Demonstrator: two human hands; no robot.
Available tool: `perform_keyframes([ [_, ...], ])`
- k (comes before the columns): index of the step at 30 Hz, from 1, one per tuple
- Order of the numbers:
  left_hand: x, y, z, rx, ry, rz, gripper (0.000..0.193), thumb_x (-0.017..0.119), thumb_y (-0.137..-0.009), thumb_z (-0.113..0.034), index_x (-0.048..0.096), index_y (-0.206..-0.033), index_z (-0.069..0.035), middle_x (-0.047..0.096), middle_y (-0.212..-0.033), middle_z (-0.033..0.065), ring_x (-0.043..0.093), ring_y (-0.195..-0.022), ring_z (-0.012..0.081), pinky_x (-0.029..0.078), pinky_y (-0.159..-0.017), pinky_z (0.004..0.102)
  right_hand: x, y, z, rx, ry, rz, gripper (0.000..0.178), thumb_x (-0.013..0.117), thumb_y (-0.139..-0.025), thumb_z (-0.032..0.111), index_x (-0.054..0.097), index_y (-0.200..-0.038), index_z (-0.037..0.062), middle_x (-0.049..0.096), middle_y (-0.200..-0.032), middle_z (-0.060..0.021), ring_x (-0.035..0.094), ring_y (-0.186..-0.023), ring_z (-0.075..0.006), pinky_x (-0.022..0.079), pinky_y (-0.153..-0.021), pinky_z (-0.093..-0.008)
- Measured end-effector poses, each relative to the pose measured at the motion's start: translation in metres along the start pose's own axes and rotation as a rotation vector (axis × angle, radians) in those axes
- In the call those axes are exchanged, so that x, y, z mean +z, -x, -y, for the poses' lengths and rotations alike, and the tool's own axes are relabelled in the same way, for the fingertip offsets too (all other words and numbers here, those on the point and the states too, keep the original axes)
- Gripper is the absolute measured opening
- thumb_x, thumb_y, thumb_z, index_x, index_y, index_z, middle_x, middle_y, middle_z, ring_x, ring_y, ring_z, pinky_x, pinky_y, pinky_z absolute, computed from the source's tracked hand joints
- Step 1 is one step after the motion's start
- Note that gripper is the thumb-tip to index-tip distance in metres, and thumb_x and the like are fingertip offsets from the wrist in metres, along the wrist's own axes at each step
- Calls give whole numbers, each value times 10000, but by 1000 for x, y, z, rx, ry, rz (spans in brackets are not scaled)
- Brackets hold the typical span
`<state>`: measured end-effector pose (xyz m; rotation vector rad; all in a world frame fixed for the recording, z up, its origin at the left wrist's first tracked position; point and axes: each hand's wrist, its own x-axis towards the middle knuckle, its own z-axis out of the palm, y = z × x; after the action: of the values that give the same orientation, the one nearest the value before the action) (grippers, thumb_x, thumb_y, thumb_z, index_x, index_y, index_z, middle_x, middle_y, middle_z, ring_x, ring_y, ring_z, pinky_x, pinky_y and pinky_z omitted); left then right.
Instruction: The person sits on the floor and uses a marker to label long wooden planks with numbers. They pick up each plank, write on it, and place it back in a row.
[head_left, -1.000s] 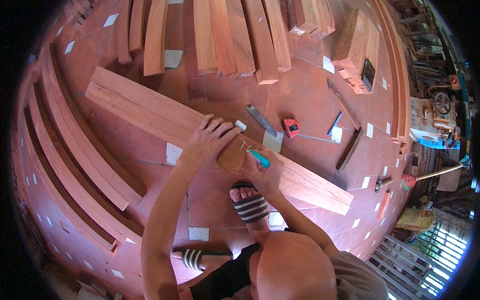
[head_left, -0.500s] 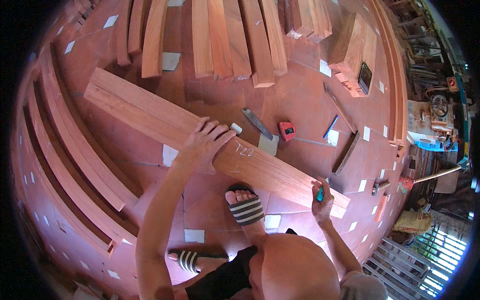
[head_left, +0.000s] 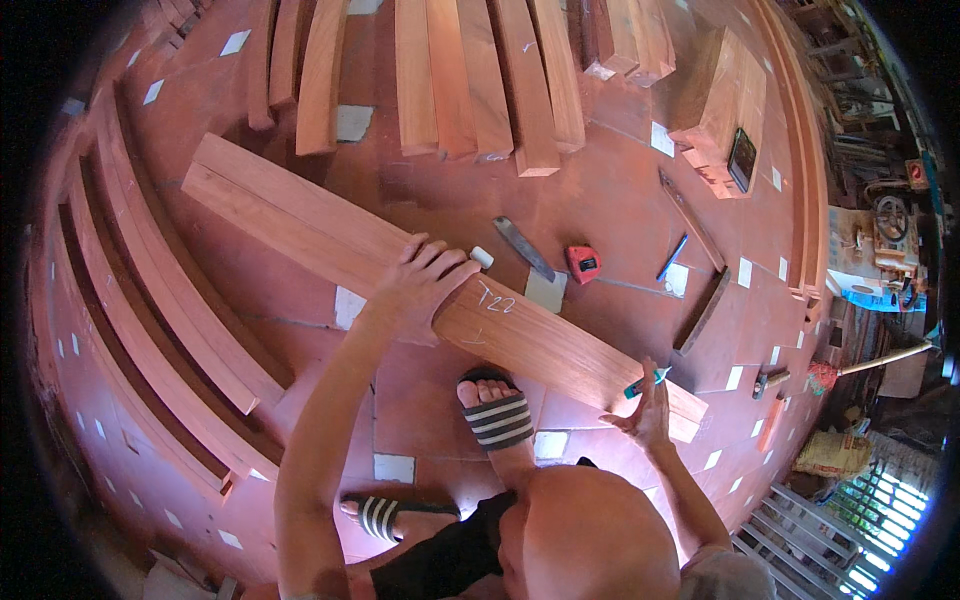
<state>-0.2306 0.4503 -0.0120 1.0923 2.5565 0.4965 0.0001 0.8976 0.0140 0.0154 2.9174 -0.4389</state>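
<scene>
A long squared wooden beam (head_left: 580,350) with white handwritten marks lies slantwise across the floor before me. My left hand (head_left: 420,285) is wrapped over its middle, fingers curled across the far edge. A short white cylinder (head_left: 482,257) sits beside those fingertips. Near the beam's right end, my right hand (head_left: 648,410) has a small teal object (head_left: 640,384) between its fingers, of a kind I cannot make out. The right thumb stretches out toward the beam's near edge.
Beyond the beam lie a dark curved blade-like tool (head_left: 524,248), a red tape measure (head_left: 583,264), a blue pen (head_left: 672,257) and a carpenter's square (head_left: 705,305). A phone (head_left: 741,160) rests on stacked wood blocks (head_left: 715,110). More beams (head_left: 170,280) line the left and far side.
My right hand has turned and spread its thumb out to the left, and the teal object has tilted with it. My left hand stays on the beam. The whole view has shifted slightly.
</scene>
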Motion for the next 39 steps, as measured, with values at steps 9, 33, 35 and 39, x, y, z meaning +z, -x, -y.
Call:
perform_keyframes([
  [9,24,9,17,126,1,-136,1284,954,-419,-383,404,-1558,-163,508,-1476,132,414,-1439,371,210,-1258,578,3,39,-91,-26,266,197,1487,987,-413,521,245,-1582,-20,394,-1529,-331,390,-1406,-532,301,-1193,-604],
  [33,-30,81,68,-361,-294,-400,979,873,-622,-201,437,-1493,-103,531,-1410,135,477,-1363,345,272,-1246,559,25,-30,60,67,147,134,1261,991,-394,308,374,-1476,110,555,-1246,-239,506,-1137,-475,382,-1017,-567],
  [35,0,106,74,-791,-263,-596,932,852,-671,-181,422,-1488,-51,535,-1398,177,478,-1356,354,309,-1227,547,44,-46,104,47,231,62,1215,951,-462,398,381,-1491,96,561,-1237,-271,510,-1140,-494,365,-1044,-588],
  [39,60,112,54,-1051,382,-960,834,802,-798,-169,370,-1494,-11,528,-1390,221,543,-1295,350,463,-1056,501,50,-103,217,-10,52,27,1139,933,-523,427,402,-1466,71,618,-1211,-276,547,-1157,-504,373,-1030,-620],
])
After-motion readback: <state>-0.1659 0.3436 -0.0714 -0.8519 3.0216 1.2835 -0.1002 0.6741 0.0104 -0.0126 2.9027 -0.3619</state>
